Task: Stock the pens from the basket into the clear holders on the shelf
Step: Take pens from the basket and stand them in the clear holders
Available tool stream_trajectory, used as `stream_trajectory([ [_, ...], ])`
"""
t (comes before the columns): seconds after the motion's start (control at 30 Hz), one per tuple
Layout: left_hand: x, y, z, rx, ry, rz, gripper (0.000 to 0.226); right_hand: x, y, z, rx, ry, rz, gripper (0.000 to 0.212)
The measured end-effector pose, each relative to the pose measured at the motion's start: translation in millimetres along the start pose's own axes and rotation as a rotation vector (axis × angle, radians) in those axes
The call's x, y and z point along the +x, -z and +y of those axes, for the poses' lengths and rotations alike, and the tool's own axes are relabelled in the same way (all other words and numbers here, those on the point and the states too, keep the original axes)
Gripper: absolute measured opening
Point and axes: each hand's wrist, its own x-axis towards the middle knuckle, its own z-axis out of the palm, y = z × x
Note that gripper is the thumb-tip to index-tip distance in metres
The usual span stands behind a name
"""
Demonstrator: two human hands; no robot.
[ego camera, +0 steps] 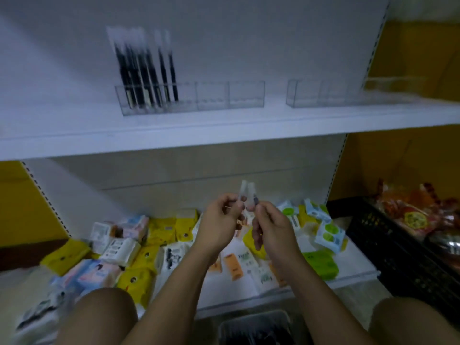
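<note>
Our left hand (219, 220) and right hand (271, 230) meet in front of us with fingers curled. Together they grasp two pens (246, 195), the left pinching near one clear cap, the right wrapped lower on the other. The caps stand up side by side above our fingertips; blur hides whether they touch.

Below our wrists, between our knees at the bottom edge, sits the basket (254, 316) with dark shapes lying in it. Behind the hands, the lower shelf (224, 295) carries a loose spread of packets (149, 245) in yellow, white, green and pale blue, and to its right stands a black crate (398, 257) holding orange wrapped goods.

Above, on the white upper shelf (224, 125), two clear holders sit apart. The left holder (224, 98) has black pens (146, 70) standing nearly upright in its left compartments, and the right holder (323, 94) is beside it.
</note>
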Motion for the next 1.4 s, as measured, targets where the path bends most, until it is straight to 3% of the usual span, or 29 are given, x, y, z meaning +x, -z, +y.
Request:
stream_trajectory([
  [0.17, 7, 18, 50, 0.001, -0.222, 0.047, 0.016, 13, -8, -62, 0.052, 0.165, -0.015, 0.017],
  [0.33, 8, 37, 103, 0.001, -0.352, 0.058, 0.029, 21, -22, -110, 0.135, 0.262, 0.004, 0.022],
  [0.63, 44, 69, 169, -0.125, -0.409, 0.186, 0.016, 60, -54, -177, -0.013, 0.456, 0.026, 0.019],
  [0.8, 65, 93, 191, -0.059, -0.470, 0.192, 0.016, 87, -66, -204, 0.178, 0.525, 0.062, 0.020],
  [0.97, 86, 107, 198, 0.067, -0.490, 0.199, 0.021, 110, -83, -218, 0.193, 0.465, 0.031, 0.020],
  [1.2, 112, 128, 221, 0.014, -0.582, 0.275, 0.035, 145, -102, -236, 0.320, 0.396, -0.074, 0.024],
  [1.4, 129, 145, 234, 0.238, -0.691, 0.350, 0.034, 169, -116, -254, 0.321, 0.425, -0.069, 0.024],
])
